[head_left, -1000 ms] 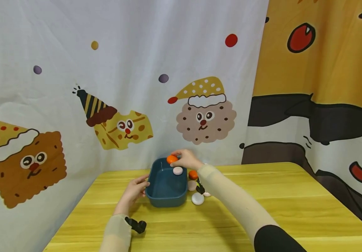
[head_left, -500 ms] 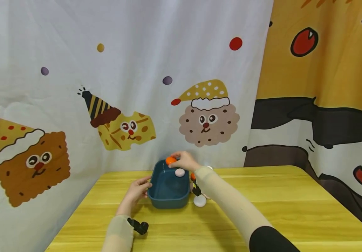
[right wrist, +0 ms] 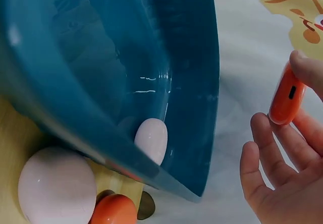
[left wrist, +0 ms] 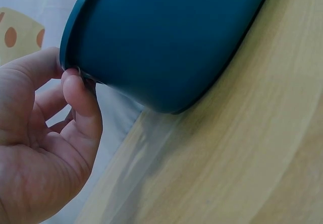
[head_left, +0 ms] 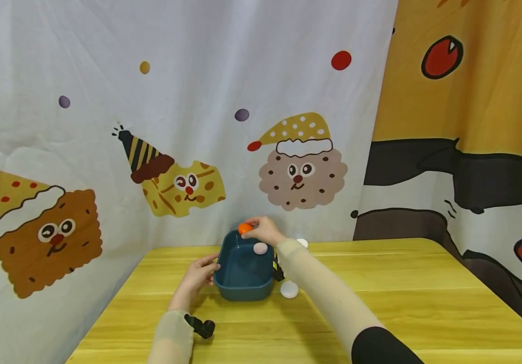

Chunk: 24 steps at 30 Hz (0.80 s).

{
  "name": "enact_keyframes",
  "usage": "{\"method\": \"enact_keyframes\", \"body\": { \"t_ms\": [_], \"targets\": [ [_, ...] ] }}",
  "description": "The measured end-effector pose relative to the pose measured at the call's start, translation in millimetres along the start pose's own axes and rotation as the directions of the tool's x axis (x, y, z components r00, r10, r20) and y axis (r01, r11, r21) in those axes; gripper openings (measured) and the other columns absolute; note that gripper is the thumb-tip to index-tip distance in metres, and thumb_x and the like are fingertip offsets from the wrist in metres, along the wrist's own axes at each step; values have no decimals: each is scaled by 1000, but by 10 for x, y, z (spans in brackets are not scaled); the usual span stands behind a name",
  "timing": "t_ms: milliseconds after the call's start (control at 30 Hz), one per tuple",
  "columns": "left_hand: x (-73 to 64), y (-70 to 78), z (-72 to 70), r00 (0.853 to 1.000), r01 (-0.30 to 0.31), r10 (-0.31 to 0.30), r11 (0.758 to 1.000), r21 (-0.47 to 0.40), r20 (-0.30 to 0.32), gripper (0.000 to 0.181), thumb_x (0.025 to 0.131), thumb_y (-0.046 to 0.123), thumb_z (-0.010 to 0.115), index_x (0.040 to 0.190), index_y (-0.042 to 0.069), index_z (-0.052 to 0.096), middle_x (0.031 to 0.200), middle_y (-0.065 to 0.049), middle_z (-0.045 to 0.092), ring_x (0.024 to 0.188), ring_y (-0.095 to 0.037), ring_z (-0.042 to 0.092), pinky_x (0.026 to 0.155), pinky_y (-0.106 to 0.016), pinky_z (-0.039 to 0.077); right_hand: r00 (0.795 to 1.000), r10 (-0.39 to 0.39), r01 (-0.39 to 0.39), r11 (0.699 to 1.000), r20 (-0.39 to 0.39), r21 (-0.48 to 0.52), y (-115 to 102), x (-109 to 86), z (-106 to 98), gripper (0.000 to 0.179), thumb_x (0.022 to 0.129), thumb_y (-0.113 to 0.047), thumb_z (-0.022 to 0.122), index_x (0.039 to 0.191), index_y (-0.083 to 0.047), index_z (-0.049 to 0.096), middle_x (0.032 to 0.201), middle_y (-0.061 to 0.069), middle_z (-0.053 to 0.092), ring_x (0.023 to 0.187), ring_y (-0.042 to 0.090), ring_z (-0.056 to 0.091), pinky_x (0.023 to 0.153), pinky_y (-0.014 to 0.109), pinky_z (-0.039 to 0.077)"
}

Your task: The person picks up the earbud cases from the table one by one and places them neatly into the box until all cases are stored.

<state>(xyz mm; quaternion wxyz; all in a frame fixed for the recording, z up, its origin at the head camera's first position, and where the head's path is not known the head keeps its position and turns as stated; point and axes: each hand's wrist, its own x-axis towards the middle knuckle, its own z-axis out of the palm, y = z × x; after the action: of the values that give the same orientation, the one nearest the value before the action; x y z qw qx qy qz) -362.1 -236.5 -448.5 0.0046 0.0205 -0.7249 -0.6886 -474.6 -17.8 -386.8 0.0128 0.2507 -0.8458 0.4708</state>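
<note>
My right hand (head_left: 266, 232) pinches a rounded orange case with a black slot (right wrist: 288, 95) between thumb and fingers. It holds the case above the far end of a dark blue rectangular basin (head_left: 244, 294). Inside the basin, towards its far right side, lies a pinkish-white oval piece (head_left: 261, 248). At the basin's left side, my left hand (head_left: 197, 275) holds the rim with thumb and fingers, as the left wrist view shows close up. The basin's base rests on the table.
Right of the basin lie a white round piece (head_left: 289, 289), a large pinkish-white one (right wrist: 58, 188) and an orange one (right wrist: 116, 211). Another white piece (head_left: 303, 242) shows behind my right sleeve. A printed curtain (head_left: 238, 167) hangs behind the wooden table (head_left: 401, 293).
My right hand, with the orange case, has shifted slightly left over the basin. The forearm now hides the orange piece beside the basin. My left hand keeps its place on the rim.
</note>
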Motion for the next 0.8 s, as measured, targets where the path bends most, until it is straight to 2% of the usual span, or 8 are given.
{"method": "enact_keyframes", "body": {
  "t_ms": [167,500,800],
  "targets": [
    [69,-95,-7,999,1,-1,1000,8,-40,49,90,3,61,138,1,53,91,-8,51,51,-12,44,47,-23,43,999,34,-34,999,-27,15,14,41,35,45,77,-16,82,118,-2,68,110,10,67,96,23,61,86,33,50],
    [52,-93,-12,1000,-12,12,1000,-8,-22,50,90,2,61,139,-1,51,91,-8,50,50,-12,43,46,-23,43,998,39,-38,999,-40,17,48,88,88,48,77,-15,82,120,-1,67,112,11,67,98,23,61,87,32,49],
    [63,-98,-20,999,-12,12,1000,-4,-30,49,89,1,60,137,-2,53,89,-8,51,50,-11,43,45,-23,43,993,111,-108,992,-42,62,44,101,146,48,78,-9,81,123,-4,66,115,9,65,98,22,59,86,32,49]
  ]
}}
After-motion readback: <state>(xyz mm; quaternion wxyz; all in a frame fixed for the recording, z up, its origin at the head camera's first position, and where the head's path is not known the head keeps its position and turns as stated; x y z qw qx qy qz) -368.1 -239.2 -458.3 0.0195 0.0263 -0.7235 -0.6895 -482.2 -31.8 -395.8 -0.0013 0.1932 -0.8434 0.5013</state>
